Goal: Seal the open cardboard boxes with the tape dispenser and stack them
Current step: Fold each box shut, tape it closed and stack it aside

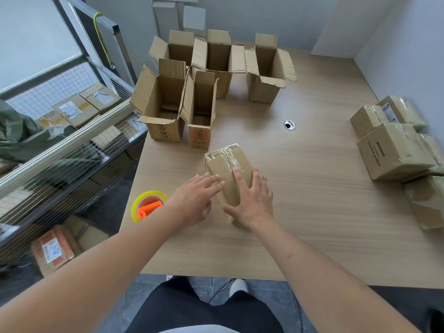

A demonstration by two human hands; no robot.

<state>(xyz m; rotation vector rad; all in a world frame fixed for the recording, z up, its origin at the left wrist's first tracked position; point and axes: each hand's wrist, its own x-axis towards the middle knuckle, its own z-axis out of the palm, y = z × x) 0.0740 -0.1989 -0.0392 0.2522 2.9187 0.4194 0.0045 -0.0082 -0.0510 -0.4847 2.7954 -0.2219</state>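
Both hands flat: left hand (199, 200), right hand (252, 198) pressing taped box (227, 164) | looks light, stiff, tape slick | grip the sides

both hands (223, 200) on taped box (227, 169)

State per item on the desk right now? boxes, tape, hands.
taped box: closed, taped, lying under both hands
open boxes: five, upright, flaps up
sealed boxes: taped, piled at right
tape dispenser: resting on desk, unheld
left hand: flat on box
right hand: flat on box
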